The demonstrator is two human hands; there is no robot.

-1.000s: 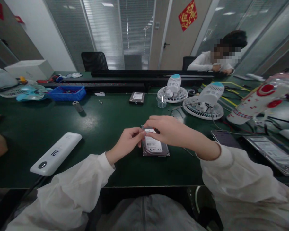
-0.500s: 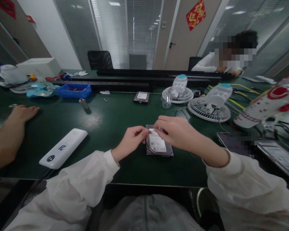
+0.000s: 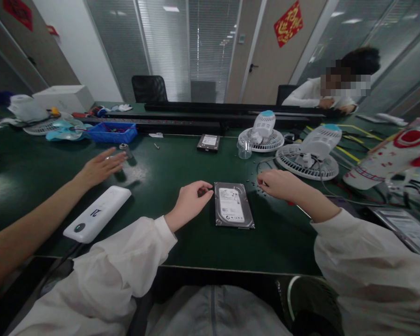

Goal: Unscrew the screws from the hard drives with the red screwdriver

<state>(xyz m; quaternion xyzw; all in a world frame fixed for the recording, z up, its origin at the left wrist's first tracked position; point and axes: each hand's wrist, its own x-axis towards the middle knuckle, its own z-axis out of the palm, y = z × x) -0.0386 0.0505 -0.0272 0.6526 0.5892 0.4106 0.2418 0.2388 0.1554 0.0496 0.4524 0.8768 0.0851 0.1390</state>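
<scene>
A hard drive [image 3: 231, 205] with a white label lies flat on the green table in front of me. My left hand [image 3: 192, 201] is beside its upper left edge, fingers loosely curled, with a small gap between thumb and index finger. Out to the right, my right hand [image 3: 278, 183] is low over the table, its fingertips pinched together beside scattered small dark screws [image 3: 262, 192]. Whatever may be between those fingertips is too small to make out. Under my right wrist shows a thin tool with a metal shaft [image 3: 304, 211] and a bit of red.
Another person's hand [image 3: 103, 167] reaches in from the left by a small metal cylinder [image 3: 125, 150]. A white power bank [image 3: 97, 213] lies nearby. Farther off are a second hard drive [image 3: 208, 143], a clear cup [image 3: 244, 150], white fans [image 3: 307, 161] and a blue tray [image 3: 112, 134].
My right hand has left the hard drive and moved right to the screws. My left hand stays near the drive's edge. The other person's hand has moved right, toward the cylinder.
</scene>
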